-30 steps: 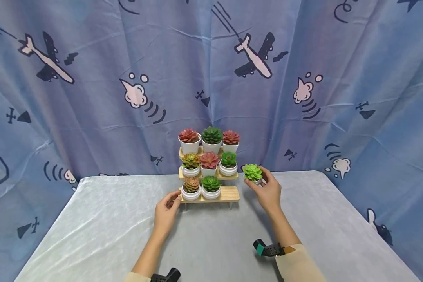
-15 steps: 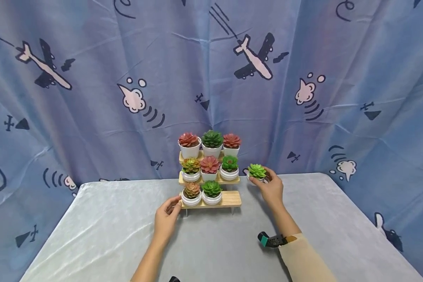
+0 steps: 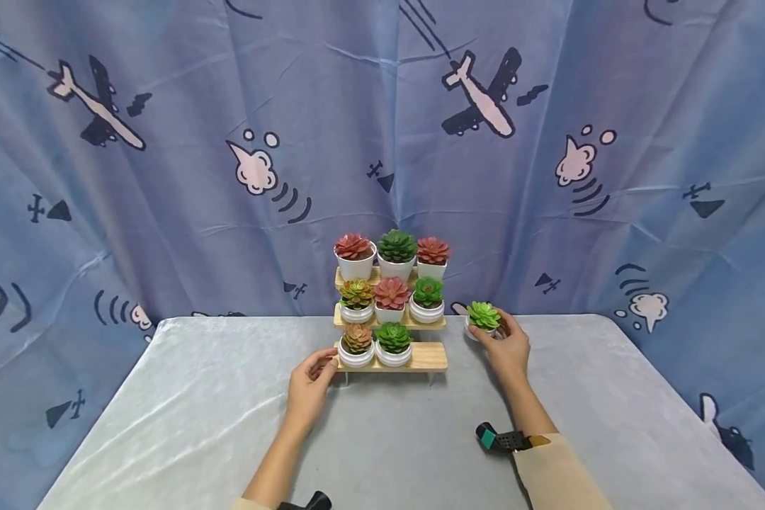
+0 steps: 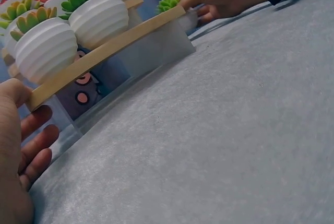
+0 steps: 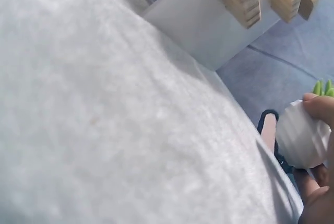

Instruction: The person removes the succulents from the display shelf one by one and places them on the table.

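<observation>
A three-tier wooden plant stand (image 3: pixel 429 356) with clear side panels holds several small artificial succulents in white pots. Its lowest board bears an orange-brown succulent (image 3: pixel 357 340) and a green succulent (image 3: pixel 393 338), with bare wood at the right end. My left hand (image 3: pixel 311 382) grips that board's left end, thumb on top and fingers beneath, as the left wrist view shows. To the right of the stand, my right hand (image 3: pixel 510 347) holds a bright green potted succulent (image 3: pixel 484 316) upright by its ribbed white pot (image 5: pixel 301 135), between thumb and fingers.
A pale grey cloth covers the table (image 3: pixel 382 453). Close behind its back edge hangs a blue curtain (image 3: pixel 331 177) printed with planes. The upper tiers carry red succulents (image 3: pixel 433 249) and green ones, packed side by side.
My right hand has moved the bright green potted succulent slightly farther right of the stand. My left hand stays on the board's end. The head view has shifted a little.
</observation>
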Demonstrator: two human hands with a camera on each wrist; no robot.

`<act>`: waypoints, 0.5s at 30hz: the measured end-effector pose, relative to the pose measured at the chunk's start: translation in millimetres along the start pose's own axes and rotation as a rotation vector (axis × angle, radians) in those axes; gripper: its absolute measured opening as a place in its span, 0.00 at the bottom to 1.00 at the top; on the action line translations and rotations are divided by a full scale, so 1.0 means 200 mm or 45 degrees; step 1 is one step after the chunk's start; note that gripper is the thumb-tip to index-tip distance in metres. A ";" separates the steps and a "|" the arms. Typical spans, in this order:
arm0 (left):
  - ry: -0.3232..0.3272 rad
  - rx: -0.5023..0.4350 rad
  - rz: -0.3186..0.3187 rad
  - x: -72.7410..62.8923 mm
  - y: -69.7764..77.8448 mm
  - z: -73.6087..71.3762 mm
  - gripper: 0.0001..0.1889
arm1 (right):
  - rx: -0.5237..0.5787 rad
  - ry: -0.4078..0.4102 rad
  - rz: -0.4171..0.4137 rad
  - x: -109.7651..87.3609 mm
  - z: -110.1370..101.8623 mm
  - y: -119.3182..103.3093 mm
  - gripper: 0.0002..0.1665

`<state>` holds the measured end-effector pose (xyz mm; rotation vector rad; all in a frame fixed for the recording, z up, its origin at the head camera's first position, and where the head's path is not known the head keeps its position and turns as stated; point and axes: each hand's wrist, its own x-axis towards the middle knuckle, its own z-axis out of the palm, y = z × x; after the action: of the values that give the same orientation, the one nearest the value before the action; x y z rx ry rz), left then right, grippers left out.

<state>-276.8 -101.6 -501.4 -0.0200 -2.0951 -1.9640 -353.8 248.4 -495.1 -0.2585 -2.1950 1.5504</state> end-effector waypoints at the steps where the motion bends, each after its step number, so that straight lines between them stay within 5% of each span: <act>1: 0.001 -0.001 -0.002 0.00 0.00 0.00 0.12 | -0.014 -0.015 -0.008 0.00 0.00 0.00 0.41; 15: 0.021 0.086 -0.027 0.00 0.02 0.00 0.12 | -0.114 -0.128 -0.025 -0.02 0.02 0.03 0.43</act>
<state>-276.5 -100.4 -497.6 0.0308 -2.1584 -1.8974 -352.7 246.1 -501.8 -0.1889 -2.3407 1.4868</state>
